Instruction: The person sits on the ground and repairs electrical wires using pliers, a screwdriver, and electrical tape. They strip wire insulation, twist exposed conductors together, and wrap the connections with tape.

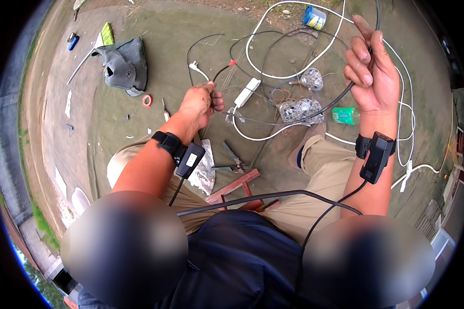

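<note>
My left hand [203,100] is closed around a black cable [216,73] at the centre; a short piece with a red tip [232,62] sticks up from it. A white cord with a plug [195,67] passes just behind that hand; whether I grip it too, I cannot tell. My right hand [368,77], raised at the upper right with fingers curled, holds the long black cable [335,100] that runs between my hands. Under the cable lie a white power strip [247,92], a clear bundle with wires [299,110] and a smaller one [311,78].
Coiled cords lie ahead with a blue can [314,18]. A green bottle [345,116] lies at right. To the left are a grey bag [123,64] and red tape roll [147,101]. Pliers [234,159] and a red wooden stool [239,188] are between my legs.
</note>
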{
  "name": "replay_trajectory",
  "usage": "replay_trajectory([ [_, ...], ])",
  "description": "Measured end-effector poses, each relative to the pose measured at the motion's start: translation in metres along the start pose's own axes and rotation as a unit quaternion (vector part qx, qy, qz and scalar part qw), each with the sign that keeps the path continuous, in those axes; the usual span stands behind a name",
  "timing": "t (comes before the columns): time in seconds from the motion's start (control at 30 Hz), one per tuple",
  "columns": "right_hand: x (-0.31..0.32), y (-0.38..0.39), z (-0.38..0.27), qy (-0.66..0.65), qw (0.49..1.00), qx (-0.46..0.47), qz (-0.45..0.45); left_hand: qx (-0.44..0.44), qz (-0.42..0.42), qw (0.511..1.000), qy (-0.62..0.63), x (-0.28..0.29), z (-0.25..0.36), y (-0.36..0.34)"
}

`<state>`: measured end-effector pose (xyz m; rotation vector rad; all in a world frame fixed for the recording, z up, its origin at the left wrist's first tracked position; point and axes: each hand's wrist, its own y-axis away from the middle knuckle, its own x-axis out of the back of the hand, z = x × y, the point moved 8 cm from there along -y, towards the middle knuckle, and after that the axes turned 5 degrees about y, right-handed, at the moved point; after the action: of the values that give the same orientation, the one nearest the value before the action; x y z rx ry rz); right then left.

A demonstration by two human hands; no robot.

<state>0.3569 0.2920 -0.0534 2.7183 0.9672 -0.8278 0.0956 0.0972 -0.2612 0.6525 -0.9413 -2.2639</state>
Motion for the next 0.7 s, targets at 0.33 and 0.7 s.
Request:
replay_trajectory([
  [0.33, 0.024, -0.007, 0.017, 0.694, 0.706, -0.037, 0.137, -0.270, -0.220, 0.936, 0.053, -0.053, 0.166, 0.112],
  [0.7, -0.050, -0.011, 0.102, 0.105, 0.982, -0.156, 0.004, -0.163, -0.312, 0.933, -0.069, -0.125, 0.050, 0.095],
])
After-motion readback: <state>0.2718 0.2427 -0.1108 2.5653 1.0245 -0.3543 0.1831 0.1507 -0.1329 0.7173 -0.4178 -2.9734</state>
